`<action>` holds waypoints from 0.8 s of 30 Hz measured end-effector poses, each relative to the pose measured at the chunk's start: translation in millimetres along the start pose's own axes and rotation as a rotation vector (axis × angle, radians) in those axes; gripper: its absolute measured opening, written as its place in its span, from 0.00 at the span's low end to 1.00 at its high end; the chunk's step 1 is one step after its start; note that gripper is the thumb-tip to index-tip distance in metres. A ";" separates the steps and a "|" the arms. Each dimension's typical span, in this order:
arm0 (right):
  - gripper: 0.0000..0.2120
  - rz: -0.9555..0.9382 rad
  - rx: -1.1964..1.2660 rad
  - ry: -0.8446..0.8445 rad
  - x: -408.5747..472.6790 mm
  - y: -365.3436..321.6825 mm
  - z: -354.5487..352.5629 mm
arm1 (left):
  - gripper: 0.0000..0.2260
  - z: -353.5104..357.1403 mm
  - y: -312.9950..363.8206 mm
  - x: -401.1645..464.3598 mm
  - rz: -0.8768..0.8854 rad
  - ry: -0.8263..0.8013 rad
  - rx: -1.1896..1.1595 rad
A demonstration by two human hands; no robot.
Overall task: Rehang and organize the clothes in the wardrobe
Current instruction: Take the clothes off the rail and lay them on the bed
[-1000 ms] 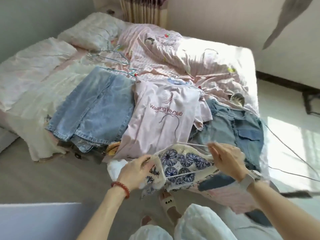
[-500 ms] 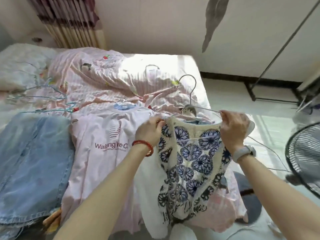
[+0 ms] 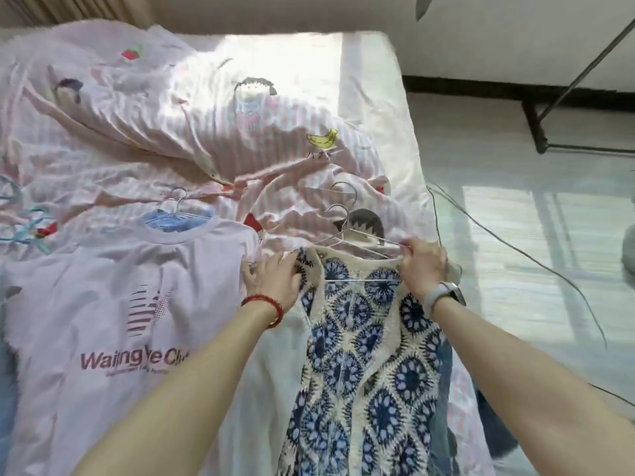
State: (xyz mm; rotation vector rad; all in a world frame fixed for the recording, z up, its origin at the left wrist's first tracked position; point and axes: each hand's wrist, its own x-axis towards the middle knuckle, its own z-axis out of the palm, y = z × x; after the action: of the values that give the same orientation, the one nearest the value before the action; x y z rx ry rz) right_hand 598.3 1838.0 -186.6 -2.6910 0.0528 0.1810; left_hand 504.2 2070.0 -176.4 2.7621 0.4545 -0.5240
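A: Pinched at the shoulder: right hand [image 3: 421, 266] grips the crochet top [image 3: 364, 355] with the wire hanger [image 3: 357, 249]. Left hand [image 3: 271, 280] lies with fingers spread on the other shoulder, at 9 o'clock of the right.

B: Location?

A: Top lies flat on the bed [image 3: 378, 97], pink T-shirt [image 3: 113, 304] at its 9 o'clock.

B: Advice?

A: Probably seat both shoulders evenly on the wire before lifting.

B: Change?

A: Half a second ago the top hung lifted in both hands; now it is laid down.
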 end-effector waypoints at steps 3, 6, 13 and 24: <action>0.18 -0.008 0.041 -0.206 13.0 9.9 38.0 | 0.23 41.1 -18.9 8.2 0.037 -0.189 0.134; 0.26 -0.021 -0.134 -0.436 11.5 13.1 58.3 | 0.25 54.9 -29.5 7.4 0.008 -0.314 0.140; 0.25 -0.158 -0.162 -0.403 -14.0 -55.9 54.7 | 0.23 13.4 -47.2 -17.6 -0.002 -0.051 0.073; 0.22 -0.860 -0.018 -0.233 -214.6 -252.2 45.1 | 0.19 -55.5 -204.1 -250.2 -0.397 0.567 0.013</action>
State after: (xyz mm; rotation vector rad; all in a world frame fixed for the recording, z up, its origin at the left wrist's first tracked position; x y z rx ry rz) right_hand 397.0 2086.8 -90.4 -2.4364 -1.1418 0.2143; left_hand 227.2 2211.5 -73.7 2.8076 1.1401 0.1997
